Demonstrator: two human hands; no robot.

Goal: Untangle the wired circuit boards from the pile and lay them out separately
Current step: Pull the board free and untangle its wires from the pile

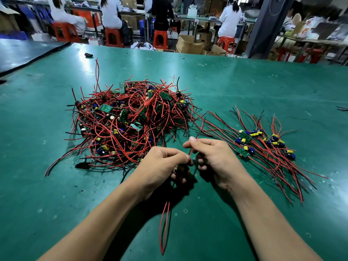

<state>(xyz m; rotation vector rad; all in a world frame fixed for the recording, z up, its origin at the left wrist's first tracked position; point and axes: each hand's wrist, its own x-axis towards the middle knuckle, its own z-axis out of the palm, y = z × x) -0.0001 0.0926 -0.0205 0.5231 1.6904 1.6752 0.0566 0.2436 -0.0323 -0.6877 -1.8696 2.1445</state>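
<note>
Wired circuit boards (130,117) heaped in a tangled pile left of centre on the green counter (244,81); laid-out boards (263,146) side by side at right, wires fanning toward the near edge. Close together just before the pile, both hands: left hand (160,164) curled round one small board (180,168), right hand (212,157) pinching a red wire (195,140). Wide green surface beyond, up to the far edge; cardboard boxes (188,45) past it.

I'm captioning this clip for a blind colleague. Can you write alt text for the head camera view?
Two bare hands untangle one wired board over a green table: the left hand grips the board, the right hand pinches its red wire. A large tangled pile lies behind to the left; separated boards lie to the right.
</note>
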